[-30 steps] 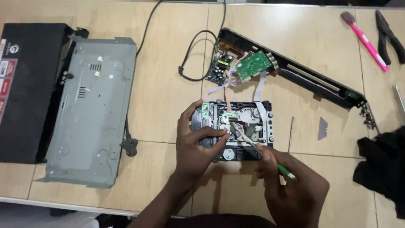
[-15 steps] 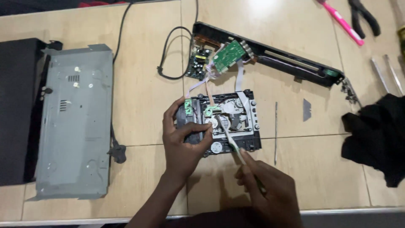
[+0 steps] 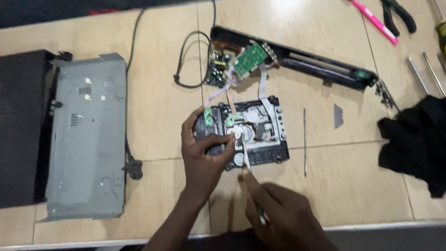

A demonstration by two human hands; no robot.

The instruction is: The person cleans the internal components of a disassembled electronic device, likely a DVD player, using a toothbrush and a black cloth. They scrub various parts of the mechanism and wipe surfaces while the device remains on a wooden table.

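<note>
A black disc drive mechanism lies on the tan table, joined by flat ribbon cables to a green circuit board behind it. My left hand rests on the mechanism's left side, thumb and fingers pressing it down. My right hand is just in front of it and grips a thin screwdriver whose tip reaches into the mechanism's front left part near a white round piece.
A grey metal chassis cover and a black casing lie at the left. A long black front panel sits behind. A black cloth, pink tool, pliers, metal rods, a thin rod lie right.
The view has shifted, so everything sits a little lower and more to the left. My right hand moved left and nearer, and the screwdriver tip now sits lower on the mechanism. My left hand still presses it.
</note>
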